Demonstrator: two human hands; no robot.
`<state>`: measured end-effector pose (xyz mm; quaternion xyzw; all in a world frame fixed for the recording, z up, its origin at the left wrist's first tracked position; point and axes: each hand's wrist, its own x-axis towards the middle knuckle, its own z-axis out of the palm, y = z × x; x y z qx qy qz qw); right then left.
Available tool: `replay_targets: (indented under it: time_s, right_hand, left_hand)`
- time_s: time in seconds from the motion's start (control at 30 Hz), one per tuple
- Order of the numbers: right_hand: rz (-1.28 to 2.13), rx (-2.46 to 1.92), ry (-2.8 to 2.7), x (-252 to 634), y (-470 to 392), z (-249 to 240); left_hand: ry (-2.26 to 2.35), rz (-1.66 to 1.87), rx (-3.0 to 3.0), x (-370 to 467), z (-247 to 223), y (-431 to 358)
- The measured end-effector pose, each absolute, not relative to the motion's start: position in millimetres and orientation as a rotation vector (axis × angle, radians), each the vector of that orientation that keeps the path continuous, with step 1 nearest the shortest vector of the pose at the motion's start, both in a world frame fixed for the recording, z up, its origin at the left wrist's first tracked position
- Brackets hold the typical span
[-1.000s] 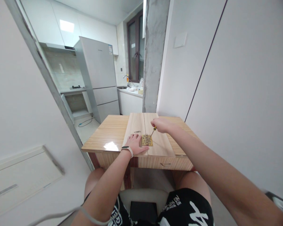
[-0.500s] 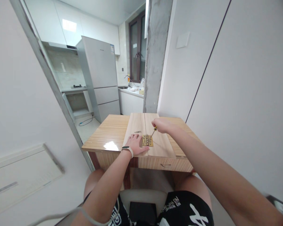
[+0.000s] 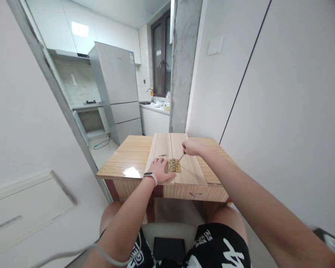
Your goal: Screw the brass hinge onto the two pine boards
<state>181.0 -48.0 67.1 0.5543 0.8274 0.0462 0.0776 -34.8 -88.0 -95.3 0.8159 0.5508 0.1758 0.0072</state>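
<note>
A brass hinge (image 3: 174, 165) lies opened flat across the seam between two pale wooden boards (image 3: 192, 172). My right hand (image 3: 193, 146) is closed around the handle of a screwdriver (image 3: 181, 156); the shaft slants down to the left and its tip meets the hinge's right leaf. Whether a screw sits under the tip is too small to tell. My left hand (image 3: 159, 170) rests flat on the left board, fingers spread, its thumb along the hinge's lower edge. Just beyond its fingers is a small dark cluster of screws (image 3: 162, 155).
The boards lie on a wooden desk (image 3: 123, 156) with a drawer (image 3: 197, 194) in front. A grey wall end (image 3: 181, 67) and a white wall (image 3: 268, 111) rise behind and to the right. A fridge (image 3: 120, 78) stands in the kitchen beyond.
My right hand has shifted slightly right, and the screwdriver leans over more, its tip still at the hinge's right leaf. My left hand stays in place on the board.
</note>
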Motion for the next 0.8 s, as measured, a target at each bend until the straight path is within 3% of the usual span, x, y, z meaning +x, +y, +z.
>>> replay_targets:
  time_s: [0.8]
  right_hand:
    - [0.069,1.683,2.546,180.3,-49.9,68.9]
  left_hand:
    - [1.736,0.541,2.534,-34.5,-94.8,-88.4]
